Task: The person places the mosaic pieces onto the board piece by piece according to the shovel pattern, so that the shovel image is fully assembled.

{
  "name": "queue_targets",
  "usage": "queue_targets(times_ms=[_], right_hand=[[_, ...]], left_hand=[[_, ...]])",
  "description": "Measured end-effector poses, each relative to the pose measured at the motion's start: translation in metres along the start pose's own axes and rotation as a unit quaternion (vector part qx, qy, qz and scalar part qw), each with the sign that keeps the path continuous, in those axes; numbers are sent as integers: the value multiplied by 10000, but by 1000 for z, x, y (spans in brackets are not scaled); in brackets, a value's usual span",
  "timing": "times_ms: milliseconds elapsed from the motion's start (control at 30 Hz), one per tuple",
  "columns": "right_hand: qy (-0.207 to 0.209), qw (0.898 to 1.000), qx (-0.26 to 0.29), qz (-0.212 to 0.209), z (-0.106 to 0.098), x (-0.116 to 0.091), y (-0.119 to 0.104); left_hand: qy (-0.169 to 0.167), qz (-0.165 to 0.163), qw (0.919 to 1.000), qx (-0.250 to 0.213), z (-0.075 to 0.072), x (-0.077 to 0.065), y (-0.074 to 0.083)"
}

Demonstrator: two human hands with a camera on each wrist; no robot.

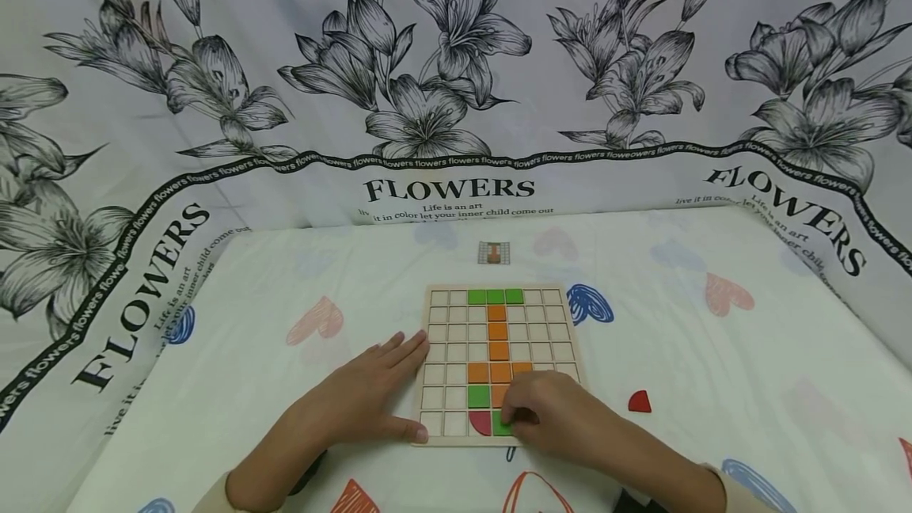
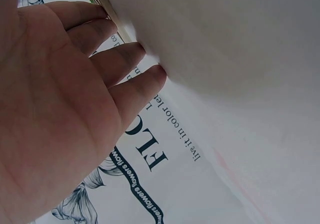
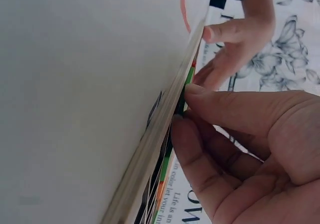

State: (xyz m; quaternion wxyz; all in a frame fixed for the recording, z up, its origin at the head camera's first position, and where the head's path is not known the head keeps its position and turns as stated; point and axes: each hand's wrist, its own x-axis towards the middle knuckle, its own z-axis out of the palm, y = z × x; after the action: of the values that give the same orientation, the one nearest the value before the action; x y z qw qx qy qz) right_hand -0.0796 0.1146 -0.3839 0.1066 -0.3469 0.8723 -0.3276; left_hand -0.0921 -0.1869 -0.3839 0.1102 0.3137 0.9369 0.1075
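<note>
A wooden grid board (image 1: pixel 435 355) lies on the cloth. My left hand (image 1: pixel 359 400) rests along its left edge, thumb at the lower corner; in the left wrist view the fingers (image 2: pixel 132 62) are nearly straight. My right hand (image 1: pixel 559 418) is over the lower right of the board, thumb and index finger bent at a green square tile (image 1: pixel 501 421) in the bottom row. A dark red quarter-round tile (image 1: pixel 480 422) sits just left of it. Orange tiles (image 1: pixel 497 332) run down the middle, with green tiles (image 1: pixel 495 297) across the top. My right hand hides some lower right cells.
A red quarter-round piece (image 1: pixel 640 401) lies on the cloth right of the board. Behind the board is a small picture card (image 1: pixel 494 252). White cloth (image 1: pixel 385 267) with printed hearts covers the table, and a flower-printed curtain (image 1: pixel 570 180) hangs behind.
</note>
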Motion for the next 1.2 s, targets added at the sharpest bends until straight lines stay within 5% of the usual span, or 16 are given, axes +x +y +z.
queue_targets(times_ms=[367,700,1200], right_hand=[[225,9991,-81,351,-29,-29,22],[218,9847,-1319,1119,-65,-74,60],[208,9836,-1043,1458,-69,-87,75]], left_hand=[[39,80,10000,15,-1,0,0],[12,53,9999,86,2,1,-1],[-4,6,10000,-39,0,0,1]])
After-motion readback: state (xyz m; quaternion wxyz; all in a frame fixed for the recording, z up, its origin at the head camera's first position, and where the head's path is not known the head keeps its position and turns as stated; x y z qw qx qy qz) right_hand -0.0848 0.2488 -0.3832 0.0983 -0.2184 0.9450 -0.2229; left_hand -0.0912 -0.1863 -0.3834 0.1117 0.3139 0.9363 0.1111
